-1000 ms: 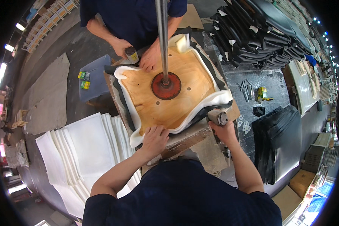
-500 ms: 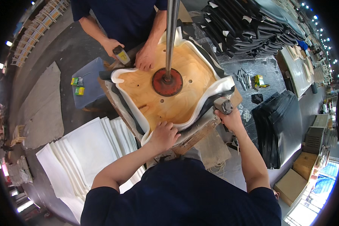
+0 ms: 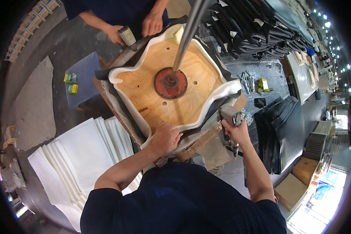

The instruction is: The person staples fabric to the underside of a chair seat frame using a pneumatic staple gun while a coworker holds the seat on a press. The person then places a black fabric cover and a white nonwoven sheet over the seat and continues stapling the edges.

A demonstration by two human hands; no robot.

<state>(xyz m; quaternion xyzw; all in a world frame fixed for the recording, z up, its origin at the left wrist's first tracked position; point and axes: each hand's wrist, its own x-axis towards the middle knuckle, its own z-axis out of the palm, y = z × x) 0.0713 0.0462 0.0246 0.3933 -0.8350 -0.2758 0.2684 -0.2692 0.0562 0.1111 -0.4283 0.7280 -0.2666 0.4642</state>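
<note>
My left hand (image 3: 166, 139) rests, fingers curled, at the near edge of the wooden panel (image 3: 130, 91); whether it pinches the white padding (image 3: 227, 87), I cannot tell. My right hand (image 3: 239, 132) is closed around a grey tool (image 3: 231, 115). The panel lies on the wood-edged counter (image 3: 201, 144), under a red disc (image 3: 163, 86). Room: white sheets (image 3: 78, 146) stacked left, black sheets (image 3: 280, 132) right; opposite, a co-worker's hand (image 3: 115, 36) holds another tool (image 3: 126, 36).

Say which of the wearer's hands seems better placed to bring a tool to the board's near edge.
Probably the right hand: it holds a gray tool near the wooden board, while the left hand shows no tool and rests at the white padding.
</note>
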